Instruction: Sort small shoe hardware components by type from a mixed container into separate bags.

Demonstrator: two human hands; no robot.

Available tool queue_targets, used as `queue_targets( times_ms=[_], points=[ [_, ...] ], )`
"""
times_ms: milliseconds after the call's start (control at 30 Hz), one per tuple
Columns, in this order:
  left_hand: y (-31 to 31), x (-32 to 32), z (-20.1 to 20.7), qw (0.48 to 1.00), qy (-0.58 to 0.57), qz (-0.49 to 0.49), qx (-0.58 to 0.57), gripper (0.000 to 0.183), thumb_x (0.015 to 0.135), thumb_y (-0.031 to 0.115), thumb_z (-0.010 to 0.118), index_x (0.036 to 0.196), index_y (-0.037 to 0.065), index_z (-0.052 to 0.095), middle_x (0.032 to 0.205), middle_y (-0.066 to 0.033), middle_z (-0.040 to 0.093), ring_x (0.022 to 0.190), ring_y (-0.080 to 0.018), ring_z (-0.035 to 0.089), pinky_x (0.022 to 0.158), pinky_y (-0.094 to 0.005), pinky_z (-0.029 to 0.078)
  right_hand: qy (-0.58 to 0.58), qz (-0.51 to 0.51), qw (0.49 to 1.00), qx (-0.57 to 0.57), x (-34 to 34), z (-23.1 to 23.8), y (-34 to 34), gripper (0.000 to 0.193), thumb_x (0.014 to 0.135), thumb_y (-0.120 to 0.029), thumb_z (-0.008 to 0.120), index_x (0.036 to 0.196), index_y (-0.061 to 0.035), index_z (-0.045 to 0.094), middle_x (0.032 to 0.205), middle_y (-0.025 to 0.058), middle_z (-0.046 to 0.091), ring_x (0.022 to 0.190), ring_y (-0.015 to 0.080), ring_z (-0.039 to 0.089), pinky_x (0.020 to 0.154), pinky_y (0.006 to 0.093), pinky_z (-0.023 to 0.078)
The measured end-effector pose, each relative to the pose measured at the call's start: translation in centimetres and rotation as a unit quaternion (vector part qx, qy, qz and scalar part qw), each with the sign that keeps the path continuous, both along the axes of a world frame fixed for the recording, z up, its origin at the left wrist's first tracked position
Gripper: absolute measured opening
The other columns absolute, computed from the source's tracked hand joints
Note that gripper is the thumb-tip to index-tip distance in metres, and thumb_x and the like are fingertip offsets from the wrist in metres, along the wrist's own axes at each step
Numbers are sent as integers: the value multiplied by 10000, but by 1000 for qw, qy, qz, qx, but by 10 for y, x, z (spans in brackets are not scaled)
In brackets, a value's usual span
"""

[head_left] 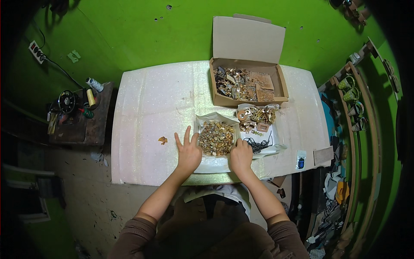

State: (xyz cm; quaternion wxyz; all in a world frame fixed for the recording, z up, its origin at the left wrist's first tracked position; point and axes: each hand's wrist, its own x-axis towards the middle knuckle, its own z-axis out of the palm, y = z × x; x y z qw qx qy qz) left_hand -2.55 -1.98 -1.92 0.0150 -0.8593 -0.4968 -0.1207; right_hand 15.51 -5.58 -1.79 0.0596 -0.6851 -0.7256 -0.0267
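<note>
A white, paper-like tray (pixel 214 164) lies near the table's front edge, its left part heaped with small gold and silver metal pieces (pixel 216 138). My left hand (pixel 189 152) rests against its left side, fingers stretched out and spread. At the wall between its two parts, my right hand (pixel 240 156) has its fingers curled down over the white edge; the fingertips are hidden. The right part holds gold and copper-coloured buckles and fittings (pixel 256 117), a square pinkish buckle (pixel 262 127) and a dark chain (pixel 258 144).
Behind the tray, an open cardboard box (pixel 249 102) holds more metal fittings. An orange-brown scrap (pixel 162 140) lies left on the pale, glittery table (pixel 146 108). A small packet (pixel 301 159) sits at right. A sewing machine table (pixel 86 125) stands left, a wooden rack (pixel 371 172) right.
</note>
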Motion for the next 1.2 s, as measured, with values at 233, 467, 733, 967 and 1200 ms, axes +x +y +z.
queue_targets(
  times_ms=[233,467,733,967,1200],
  points=[
    [-13,-7,11,991,-125,51,-4,122,640,119,550,560,34,586,1105,-114,452,1182,-377,233,903,-665,32,80,-32,994,72,10,6,-4,100,661,-95,552,616,-7,540,735,100,458,713,251,472,608,350,375],
    [-12,-3,14,987,-156,38,-3,125,612,117,580,521,31,577,1099,-138,453,1161,-422,239,895,-660,14,141,-4,985,100,12,11,0,99,645,-100,593,629,-12,551,743,104,475,699,258,487,601,366,386],
    [9,-3,29,989,-133,52,-40,168,686,202,557,682,43,610,1136,-144,418,1198,-386,193,908,-655,11,153,22,986,57,17,17,14,147,669,-118,586,749,3,565,796,111,501,732,260,493,633,357,402],
    [57,10,16,985,-93,143,-9,408,680,373,613,877,16,587,1169,-197,373,1210,-378,169,928,-631,-5,80,-12,989,127,26,11,76,248,667,-176,617,837,-16,533,865,109,510,777,254,510,649,361,411],
    [69,16,3,980,-57,189,-18,378,639,335,648,842,23,583,1176,-193,378,1210,-369,183,944,-615,2,62,42,985,157,32,8,78,135,646,-105,576,737,-26,514,793,109,512,723,242,526,612,349,416]
  ],
)
